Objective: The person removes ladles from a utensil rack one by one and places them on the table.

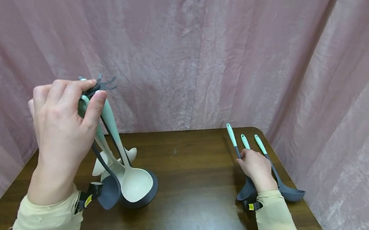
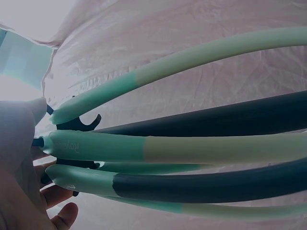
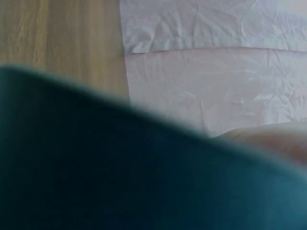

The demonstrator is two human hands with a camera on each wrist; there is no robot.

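Observation:
In the head view, my left hand [image 1: 64,120] grips the top of a utensil stand, thumb and fingers about its dark hooked hub [image 1: 103,85]. Mint-handled utensils hang from it, among them a cream ladle [image 1: 137,185] and a dark-headed one [image 1: 110,193]. Close up, the left wrist view shows their handles [image 2: 100,146] beside my fingers [image 2: 60,196]. Over at the right, my right hand [image 1: 256,167] holds the middle one of three mint-handled utensils by its shaft; its handle [image 1: 245,141] sticks out and its head is hidden. A dark, blurred surface [image 3: 120,177] fills much of the right wrist view.
Either side of the right hand lie a dark utensil [image 1: 247,190] and a dark ladle [image 1: 290,192], handles pointing to the back. The stand's dark round base [image 1: 150,196] rests on the brown wooden table [image 1: 184,175]. Pink curtains [image 1: 178,53] hang close behind and beside the table.

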